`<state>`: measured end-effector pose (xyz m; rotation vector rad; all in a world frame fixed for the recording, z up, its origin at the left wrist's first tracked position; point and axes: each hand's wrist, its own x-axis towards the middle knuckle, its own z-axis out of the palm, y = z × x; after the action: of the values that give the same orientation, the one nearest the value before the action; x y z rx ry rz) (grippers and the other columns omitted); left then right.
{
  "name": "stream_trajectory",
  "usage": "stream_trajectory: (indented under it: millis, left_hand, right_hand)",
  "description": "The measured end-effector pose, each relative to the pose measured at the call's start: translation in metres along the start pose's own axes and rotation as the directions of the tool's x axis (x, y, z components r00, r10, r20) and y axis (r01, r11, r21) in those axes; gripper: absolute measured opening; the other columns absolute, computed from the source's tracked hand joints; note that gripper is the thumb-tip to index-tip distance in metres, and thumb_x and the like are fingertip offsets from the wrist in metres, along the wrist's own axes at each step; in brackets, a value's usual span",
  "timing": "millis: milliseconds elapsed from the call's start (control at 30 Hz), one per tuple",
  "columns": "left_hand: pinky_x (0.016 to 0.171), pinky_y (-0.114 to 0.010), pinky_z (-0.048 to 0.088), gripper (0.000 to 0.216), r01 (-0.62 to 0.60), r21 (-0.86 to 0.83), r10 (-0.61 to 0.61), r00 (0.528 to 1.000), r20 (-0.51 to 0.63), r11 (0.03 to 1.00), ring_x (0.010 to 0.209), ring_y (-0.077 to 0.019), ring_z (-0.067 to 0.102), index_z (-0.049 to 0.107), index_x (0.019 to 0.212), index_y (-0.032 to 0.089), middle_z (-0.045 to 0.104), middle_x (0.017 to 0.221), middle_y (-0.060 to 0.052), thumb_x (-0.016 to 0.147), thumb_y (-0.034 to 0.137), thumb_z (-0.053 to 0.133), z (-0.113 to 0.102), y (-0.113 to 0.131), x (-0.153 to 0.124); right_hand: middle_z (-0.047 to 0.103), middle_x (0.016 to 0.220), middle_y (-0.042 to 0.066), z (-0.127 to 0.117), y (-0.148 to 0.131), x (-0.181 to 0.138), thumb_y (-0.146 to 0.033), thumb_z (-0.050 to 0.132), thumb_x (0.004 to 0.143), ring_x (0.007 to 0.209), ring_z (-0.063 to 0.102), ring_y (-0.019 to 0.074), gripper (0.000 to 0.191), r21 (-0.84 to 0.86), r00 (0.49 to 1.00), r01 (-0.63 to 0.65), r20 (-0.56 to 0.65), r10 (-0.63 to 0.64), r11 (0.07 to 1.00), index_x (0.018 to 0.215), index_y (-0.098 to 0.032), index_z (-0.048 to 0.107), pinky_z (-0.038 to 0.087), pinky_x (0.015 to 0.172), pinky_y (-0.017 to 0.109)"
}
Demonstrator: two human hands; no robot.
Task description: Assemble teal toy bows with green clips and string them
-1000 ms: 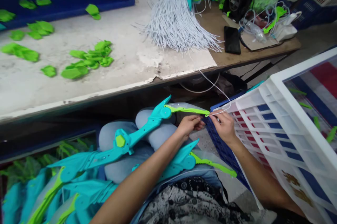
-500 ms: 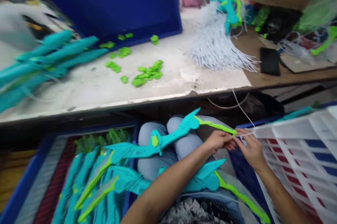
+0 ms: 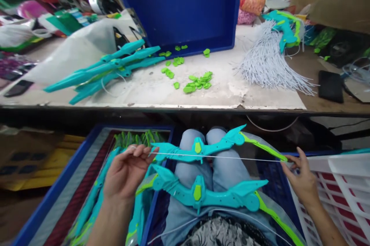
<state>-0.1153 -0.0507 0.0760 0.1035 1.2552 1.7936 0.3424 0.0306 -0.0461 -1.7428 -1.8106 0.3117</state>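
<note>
Across my lap lies a turquoise toy bow (image 3: 215, 149) with lime-green limbs. My right hand (image 3: 303, 178) pinches the end of its right green limb (image 3: 264, 146), where a white string (image 3: 231, 157) is attached. The string runs taut over the bow to my left hand (image 3: 127, 169), whose fingertips are closed on it. My left hand hides the bow's left limb. Nearer my body rests a second toy bow (image 3: 211, 196), with a slack white string (image 3: 228, 212) below it.
Small green clips (image 3: 199, 82) lie on the table (image 3: 138, 97) before an upright blue crate (image 3: 196, 10). White strings (image 3: 268, 61) are bunched at right, and more bows (image 3: 115, 64) lie at left. A blue crate (image 3: 96, 138) and a white basket (image 3: 343, 165) flank my legs.
My left hand has moved from beside the right hand to the left, drawing the string across the bow. My right hand stays at the right limb's tip. The view has turned left.
</note>
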Motion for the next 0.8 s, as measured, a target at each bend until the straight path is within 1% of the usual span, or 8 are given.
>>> stream_trajectory:
  millis: [67,167,267,367,467,533,667,800]
  left_hand:
    - [0.076,-0.032,0.058,0.021,-0.034,-0.010,0.033,0.998,-0.044,0.999,0.054,-0.0101,0.056,0.048,0.056,0.018,0.049,0.051,0.006,0.066,0.018,0.066,-0.014,0.007,-0.012]
    - [0.074,-0.032,0.058,0.024,-0.022,0.030,0.023,0.999,-0.047,0.999,0.059,-0.0128,0.060,0.054,0.059,0.018,0.056,0.054,0.005,0.062,0.026,0.076,-0.019,-0.007,-0.029]
    - [0.077,-0.033,0.056,0.037,0.019,0.044,-0.018,1.000,-0.019,0.999,0.070,-0.0178,0.069,0.062,0.076,0.018,0.065,0.061,0.003,0.052,0.030,0.088,-0.013,-0.032,-0.040]
    - [0.077,-0.033,0.055,0.047,0.097,0.021,-0.098,0.995,0.030,0.995,0.071,-0.0190,0.071,0.064,0.084,0.018,0.070,0.063,0.001,0.048,0.032,0.091,-0.003,-0.054,-0.048]
    - [0.072,-0.029,0.054,0.043,0.163,0.055,-0.167,0.982,0.092,0.985,0.066,-0.0173,0.069,0.063,0.074,0.015,0.071,0.064,-0.003,0.049,0.037,0.090,0.006,-0.066,-0.055]
    - [0.065,-0.026,0.053,0.042,0.190,0.087,-0.200,0.970,0.137,0.978,0.059,-0.0143,0.066,0.063,0.072,0.014,0.069,0.059,-0.002,0.052,0.040,0.088,0.009,-0.069,-0.059]
    - [0.049,-0.021,0.046,0.040,0.172,0.067,-0.182,0.965,0.189,0.983,0.042,-0.0085,0.054,0.060,0.073,0.015,0.061,0.051,0.003,0.062,0.046,0.082,0.001,-0.064,-0.063]
    - [0.041,-0.018,0.035,0.038,-0.018,0.060,0.014,0.998,0.058,0.998,0.037,-0.0054,0.046,0.059,0.075,0.014,0.059,0.050,0.004,0.066,0.046,0.079,-0.021,-0.047,-0.056]
  right_hand:
    - [0.070,0.094,0.008,0.001,0.005,0.003,-0.057,0.050,0.084,0.062,0.058,0.0196,0.070,-0.043,1.000,0.020,0.007,-0.020,0.999,0.141,-0.019,0.040,0.049,0.060,0.034]
    - [0.069,0.092,0.011,0.003,0.001,0.012,-0.051,0.045,0.087,0.073,0.060,0.0252,0.053,-0.144,0.986,0.162,-0.027,-0.167,0.976,0.125,-0.017,0.057,0.050,0.070,0.042]
    - [0.067,0.097,0.015,0.014,-0.043,0.019,-0.038,0.048,0.089,0.092,0.059,0.0300,0.037,-0.145,0.910,0.389,-0.093,-0.404,0.910,0.115,-0.015,0.062,0.047,0.084,0.047]
    - [0.065,0.102,0.011,0.049,-0.124,0.012,-0.025,0.050,0.091,0.099,0.057,0.0264,0.028,0.071,0.779,0.626,-0.007,-0.628,0.776,0.116,-0.020,0.061,0.046,0.090,0.045]
    - [0.063,0.111,0.013,0.103,-0.205,-0.009,-0.025,0.048,0.092,0.107,0.054,0.0272,0.029,0.256,0.525,0.788,0.197,-0.828,0.561,0.117,-0.020,0.062,0.044,0.093,0.045]
    - [0.063,0.112,0.015,0.135,-0.241,-0.020,-0.026,0.049,0.091,0.103,0.055,0.0290,0.036,0.228,0.418,0.824,0.374,-0.828,0.519,0.126,-0.020,0.059,0.043,0.093,0.047]
    - [0.066,0.101,0.016,0.161,-0.264,-0.008,-0.025,0.053,0.090,0.091,0.059,0.0292,0.050,0.140,0.332,0.849,0.609,-0.721,0.510,0.139,-0.019,0.048,0.046,0.082,0.045]
    - [0.070,0.106,0.008,0.153,-0.253,0.045,-0.030,0.054,0.090,0.092,0.064,0.0235,0.052,0.394,0.151,0.708,0.726,-0.671,0.586,0.141,-0.024,0.046,0.049,0.082,0.034]
